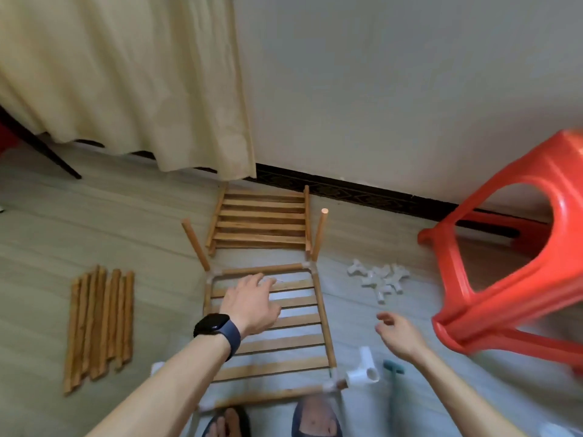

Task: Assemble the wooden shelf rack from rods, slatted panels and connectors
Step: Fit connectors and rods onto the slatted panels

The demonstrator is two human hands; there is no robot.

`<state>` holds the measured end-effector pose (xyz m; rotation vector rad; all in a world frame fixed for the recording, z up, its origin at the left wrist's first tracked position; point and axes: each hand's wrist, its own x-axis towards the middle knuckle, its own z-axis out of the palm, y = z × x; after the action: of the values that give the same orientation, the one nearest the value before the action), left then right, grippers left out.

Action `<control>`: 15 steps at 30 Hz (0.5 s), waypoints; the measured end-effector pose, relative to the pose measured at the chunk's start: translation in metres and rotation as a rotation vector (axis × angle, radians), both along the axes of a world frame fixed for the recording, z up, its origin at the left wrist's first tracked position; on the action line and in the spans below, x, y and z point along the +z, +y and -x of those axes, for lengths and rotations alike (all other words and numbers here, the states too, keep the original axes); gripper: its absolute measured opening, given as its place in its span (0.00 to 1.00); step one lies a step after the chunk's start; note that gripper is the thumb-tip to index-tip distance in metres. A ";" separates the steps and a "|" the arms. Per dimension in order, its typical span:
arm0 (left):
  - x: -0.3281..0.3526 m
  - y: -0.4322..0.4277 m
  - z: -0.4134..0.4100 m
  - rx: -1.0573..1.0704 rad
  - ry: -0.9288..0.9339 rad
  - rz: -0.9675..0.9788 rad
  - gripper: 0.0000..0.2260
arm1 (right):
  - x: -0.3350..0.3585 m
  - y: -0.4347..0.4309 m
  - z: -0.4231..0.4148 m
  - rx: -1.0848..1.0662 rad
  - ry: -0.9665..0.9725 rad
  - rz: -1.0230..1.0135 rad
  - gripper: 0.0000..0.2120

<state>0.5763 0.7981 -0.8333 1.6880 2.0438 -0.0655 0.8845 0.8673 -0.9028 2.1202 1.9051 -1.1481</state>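
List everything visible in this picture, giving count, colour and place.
cream fabric curtain: one, cream, upper left
red plastic stool: one, red, right
loose round wooden rods: several, tan, floor left
stacked slatted wooden panels: count unclear, tan, by wall
rod-framed slatted wooden panel: one, tan, centre floor
upright wooden rods: two, tan, frame's far corners
white plastic connectors: pile, white, right of frame
teal-handled tool: one, teal, floor, lower right
left hand: one, wearing black watch, flat on framed panel
right hand: one, empty, right of frame
feet in dark slippers: two, bottom edge
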 end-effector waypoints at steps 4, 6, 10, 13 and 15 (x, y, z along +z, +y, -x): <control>-0.066 0.022 -0.028 -0.066 0.059 0.243 0.29 | -0.036 0.006 -0.022 0.062 -0.134 0.104 0.23; -0.098 0.026 -0.035 -0.089 0.072 0.330 0.29 | -0.049 0.018 -0.025 0.057 -0.159 0.118 0.25; -0.144 0.029 -0.032 -0.150 0.118 0.403 0.30 | -0.071 0.059 -0.021 0.073 -0.199 0.022 0.27; -0.166 0.023 -0.020 -0.156 0.138 0.490 0.33 | -0.083 0.094 -0.010 0.111 -0.220 -0.054 0.31; -0.176 0.015 -0.016 -0.130 0.112 0.539 0.36 | -0.091 0.117 -0.001 0.101 -0.236 -0.099 0.32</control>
<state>0.5919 0.8133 -1.0088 1.4869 1.7717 -0.7022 0.8859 0.9843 -0.9934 2.0722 1.9691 -0.7622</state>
